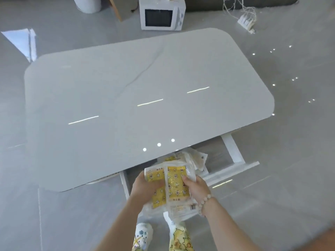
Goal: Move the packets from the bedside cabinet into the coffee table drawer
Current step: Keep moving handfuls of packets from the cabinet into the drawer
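Several yellow packets [175, 180] hang at six o'clock over the open drawer [233, 170]; the left hand [145, 186] curls round their left edge; the right hand [196, 187] pinches their right; loose packets [195, 158] lie inside, under the desk [126, 91].

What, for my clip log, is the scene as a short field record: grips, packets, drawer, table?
left grip: holds the held packets from the left
right grip: holds them from the right
held packets: yellow patterned, overlapping, above the drawer's near end
drawer: pulled open under the coffee table
packets in drawer: several, lying loose
coffee table: glossy pale top
microwave: on the floor beyond the table
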